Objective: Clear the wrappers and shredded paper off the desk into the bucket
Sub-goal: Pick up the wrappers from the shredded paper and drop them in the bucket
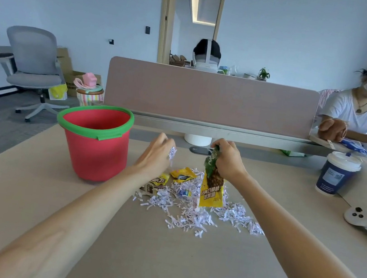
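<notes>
A red bucket (95, 147) with a green rim stands upright on the desk, left of centre. My left hand (157, 153) hovers to its right, closed on a small tuft of shredded paper (172, 153). My right hand (225, 160) holds a yellow pineapple wrapper (211, 190) by its green top; the wrapper hangs down over the pile. Below both hands lies a heap of white shredded paper (193, 209). In it sit a small yellow wrapper (182, 174), a brown-and-yellow wrapper (159, 180) and a little blue-white wrapper (184, 192).
A dark blue paper cup (337, 173) with a white lid stands at the right, with a white controller (365, 222) nearer the desk's right edge. A pink divider panel (210, 95) closes the far side. Another person sits beyond it at the right. A grey office chair (33, 66) is far left.
</notes>
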`<state>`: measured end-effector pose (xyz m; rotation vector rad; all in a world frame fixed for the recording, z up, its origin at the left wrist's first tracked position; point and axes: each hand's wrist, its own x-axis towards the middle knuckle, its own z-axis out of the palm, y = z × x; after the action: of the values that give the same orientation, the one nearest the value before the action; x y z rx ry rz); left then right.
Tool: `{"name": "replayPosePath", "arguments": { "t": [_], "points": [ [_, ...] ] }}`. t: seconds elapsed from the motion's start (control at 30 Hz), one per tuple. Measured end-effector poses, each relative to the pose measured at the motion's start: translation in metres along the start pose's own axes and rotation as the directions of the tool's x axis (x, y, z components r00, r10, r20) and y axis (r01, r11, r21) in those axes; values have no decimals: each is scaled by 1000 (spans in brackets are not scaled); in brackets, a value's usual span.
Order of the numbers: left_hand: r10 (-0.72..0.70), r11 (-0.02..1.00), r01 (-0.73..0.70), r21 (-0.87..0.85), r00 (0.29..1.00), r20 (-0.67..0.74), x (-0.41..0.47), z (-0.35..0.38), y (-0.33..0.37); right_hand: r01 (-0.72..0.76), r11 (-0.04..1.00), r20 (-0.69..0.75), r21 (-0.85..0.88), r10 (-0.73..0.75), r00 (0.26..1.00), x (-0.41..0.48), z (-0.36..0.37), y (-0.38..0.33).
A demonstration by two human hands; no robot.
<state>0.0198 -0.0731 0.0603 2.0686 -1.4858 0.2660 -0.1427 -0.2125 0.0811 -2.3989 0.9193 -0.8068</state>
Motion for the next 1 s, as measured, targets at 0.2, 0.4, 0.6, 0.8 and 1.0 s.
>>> {"name": "replayPosePath", "arguments": {
  "t": [0.2,0.4,0.6,0.8,1.0],
  "points": [
    [5,995,-18,102,993,118,-19,19,-8,13,994,228,-106,11,974,-20,21,13],
    [-122,990,103,93,966,229,-49,48,-12,-65,990,390,-129,110,914,-40,21,34],
    [-136,983,64,169,880,455,-72,51,-11,12,982,365,-188,58,929,-53,19,47],
    [-90,977,3,215,913,397,-69,74,-13,152,912,492,-381,61,868,-51,60,60],
    [0,995,-28,92,957,290,-59,71,-8,145,974,381,-174,-69,922,-43,71,46]
  ]
}}
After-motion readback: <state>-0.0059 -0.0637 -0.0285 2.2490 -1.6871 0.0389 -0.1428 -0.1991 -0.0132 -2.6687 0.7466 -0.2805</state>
